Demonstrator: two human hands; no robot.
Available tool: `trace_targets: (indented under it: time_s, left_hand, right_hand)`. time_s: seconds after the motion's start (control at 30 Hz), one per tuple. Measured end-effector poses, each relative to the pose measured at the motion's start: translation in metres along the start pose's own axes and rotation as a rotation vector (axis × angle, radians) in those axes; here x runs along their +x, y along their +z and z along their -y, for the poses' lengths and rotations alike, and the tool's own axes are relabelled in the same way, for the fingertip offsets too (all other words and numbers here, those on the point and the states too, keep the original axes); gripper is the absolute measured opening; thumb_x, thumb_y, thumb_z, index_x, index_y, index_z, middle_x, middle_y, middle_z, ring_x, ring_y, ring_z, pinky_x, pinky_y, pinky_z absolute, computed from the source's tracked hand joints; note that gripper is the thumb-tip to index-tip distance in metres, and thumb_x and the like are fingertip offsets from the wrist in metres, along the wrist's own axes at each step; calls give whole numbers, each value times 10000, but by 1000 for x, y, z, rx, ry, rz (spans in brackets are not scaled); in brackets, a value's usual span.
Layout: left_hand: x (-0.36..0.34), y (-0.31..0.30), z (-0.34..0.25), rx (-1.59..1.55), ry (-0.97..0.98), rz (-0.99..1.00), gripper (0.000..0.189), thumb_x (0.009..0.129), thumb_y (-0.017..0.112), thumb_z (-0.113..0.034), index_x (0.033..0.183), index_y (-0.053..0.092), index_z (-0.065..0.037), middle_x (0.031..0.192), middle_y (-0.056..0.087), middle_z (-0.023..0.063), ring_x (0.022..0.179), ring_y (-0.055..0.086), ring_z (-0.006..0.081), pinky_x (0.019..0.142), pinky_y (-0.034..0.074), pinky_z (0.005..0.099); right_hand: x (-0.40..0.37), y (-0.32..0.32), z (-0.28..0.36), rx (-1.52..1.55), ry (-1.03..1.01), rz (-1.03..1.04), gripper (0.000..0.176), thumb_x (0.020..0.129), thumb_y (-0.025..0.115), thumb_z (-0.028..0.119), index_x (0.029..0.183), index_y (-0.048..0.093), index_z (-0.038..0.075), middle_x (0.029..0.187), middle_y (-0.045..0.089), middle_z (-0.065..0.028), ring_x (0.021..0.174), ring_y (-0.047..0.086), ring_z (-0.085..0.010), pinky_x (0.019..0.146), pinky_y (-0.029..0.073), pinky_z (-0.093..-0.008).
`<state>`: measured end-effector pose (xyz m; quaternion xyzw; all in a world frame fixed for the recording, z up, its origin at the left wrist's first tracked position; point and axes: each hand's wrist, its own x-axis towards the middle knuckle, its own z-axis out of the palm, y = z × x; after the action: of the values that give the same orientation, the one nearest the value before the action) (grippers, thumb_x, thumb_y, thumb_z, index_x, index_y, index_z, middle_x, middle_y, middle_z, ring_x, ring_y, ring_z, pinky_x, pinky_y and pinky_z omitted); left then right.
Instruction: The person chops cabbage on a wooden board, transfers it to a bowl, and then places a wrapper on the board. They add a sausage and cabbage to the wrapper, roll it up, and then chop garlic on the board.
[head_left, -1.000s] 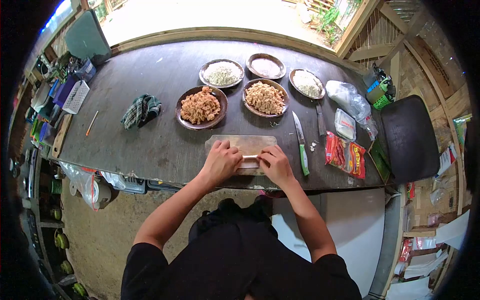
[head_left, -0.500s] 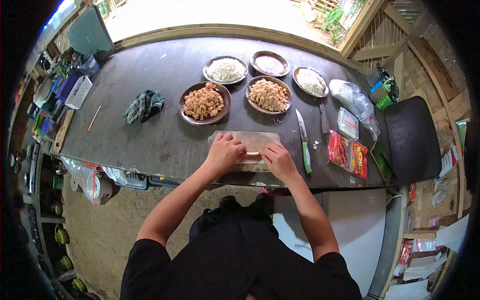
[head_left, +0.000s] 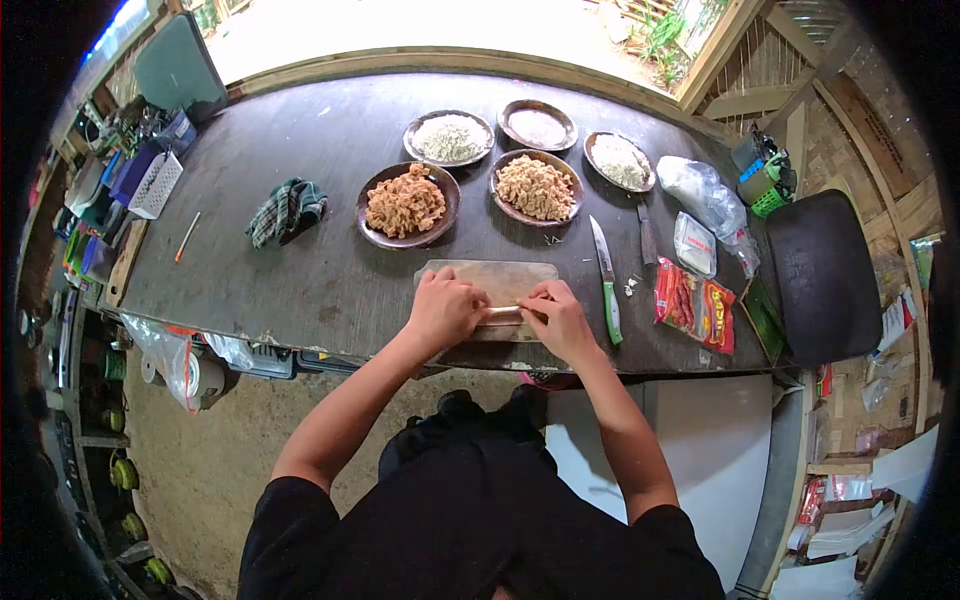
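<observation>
A short pale roll [head_left: 503, 313] lies between my hands, over a board [head_left: 510, 272] near the table's front edge. My left hand [head_left: 448, 308] is closed at the roll's left end, fingers bent. At its right end my right hand [head_left: 552, 315] pinches it with thumb and fingers. The fingers cover both ends. Beyond the board stand a plate of orange-brown pieces [head_left: 405, 205] and a plate of lighter brown pieces [head_left: 536, 188]. A green-handled knife [head_left: 611, 300] lies to the right of my right hand.
Three plates of pale food [head_left: 450, 138], [head_left: 538, 128], [head_left: 621, 161] stand farther back. At the right are a second knife [head_left: 648, 238], a white packet [head_left: 695, 246], red packets [head_left: 693, 305] and a black chair [head_left: 825, 275]. A checked cloth [head_left: 287, 212] lies left.
My right fingers have shifted slightly and now pinch the roll's right end. My left hand has moved very little.
</observation>
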<state>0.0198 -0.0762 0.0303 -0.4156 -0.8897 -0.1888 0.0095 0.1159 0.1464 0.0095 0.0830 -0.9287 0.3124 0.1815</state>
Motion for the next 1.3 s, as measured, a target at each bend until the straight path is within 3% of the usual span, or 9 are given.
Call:
trace_targets:
  time_s: [0.1, 0.4, 0.53, 0.6, 0.8, 0.93, 1.0, 1.1, 1.3]
  left_hand:
    - [-1, 7, 6, 20, 76, -39, 189, 857, 764, -397, 882, 797, -212, 914, 711, -37, 942, 599, 224, 863, 421, 388]
    - [2, 18, 5, 159, 197, -173, 122, 843, 763, -317, 832, 739, -198, 903, 706, -42, 929, 595, 205, 873, 415, 378]
    - [-3, 9, 2, 35, 236, -218, 163, 857, 729, -320, 786, 729, -174, 831, 677, -27, 924, 604, 223, 872, 418, 403]
    - [-3, 3, -2, -5, 204, -197, 182, 841, 746, -339, 765, 735, -174, 822, 683, -37, 913, 601, 222, 874, 416, 404]
    - [9, 2, -2, -3, 80, -50, 164, 831, 788, -372, 812, 781, -209, 880, 739, -48, 941, 603, 217, 890, 412, 391]
    - [13, 6, -6, -59, 12, 52, 161, 835, 769, -375, 842, 787, -215, 884, 742, -28, 949, 615, 223, 874, 402, 406]
    - [13, 16, -6, -64, 88, -45, 161, 837, 767, -371, 887, 809, -224, 901, 749, -36, 950, 623, 230, 874, 406, 417]
    - [14, 21, -12, -109, 108, -29, 174, 843, 760, -377, 912, 822, -230, 893, 746, -44, 949, 626, 236, 865, 410, 409]
    - [15, 29, -20, -87, 111, -86, 154, 823, 795, -374, 851, 819, -224, 873, 745, -43, 894, 621, 229, 841, 431, 380]
  right_hand:
    - [1, -2, -1, -30, -114, 16, 155, 814, 777, 54, 955, 721, 21, 939, 677, -109, 918, 643, -311, 856, 547, -403]
    - [-8, 0, -7, -206, -380, -58, 146, 783, 758, -7, 921, 717, 12, 923, 671, -81, 917, 652, -268, 808, 556, -379]
    - [-13, -2, -7, -149, -370, -43, 126, 790, 756, -13, 907, 717, 7, 923, 669, -84, 912, 653, -271, 805, 557, -380]
    - [-16, 1, -6, 9, -237, -68, 112, 812, 753, -10, 917, 727, 17, 933, 671, -95, 914, 655, -285, 806, 555, -380]
    - [-12, 5, 2, 67, 65, -128, 168, 797, 798, 56, 957, 761, 23, 955, 683, -116, 937, 640, -307, 823, 532, -402]
    - [-9, 0, 0, 12, 48, -33, 200, 791, 802, 56, 988, 772, 41, 917, 671, -111, 954, 629, -318, 832, 537, -413]
    - [-8, 0, -1, 24, 42, -7, 202, 754, 788, 31, 955, 766, 32, 923, 663, -125, 934, 627, -316, 819, 526, -410]
    - [-7, -2, -1, 0, 41, 8, 185, 744, 793, 14, 927, 773, 34, 923, 673, -116, 953, 627, -324, 826, 536, -413]
    - [-10, -4, -3, 2, 7, 12, 188, 729, 789, 1, 910, 782, 52, 943, 691, -108, 953, 634, -312, 837, 538, -401]
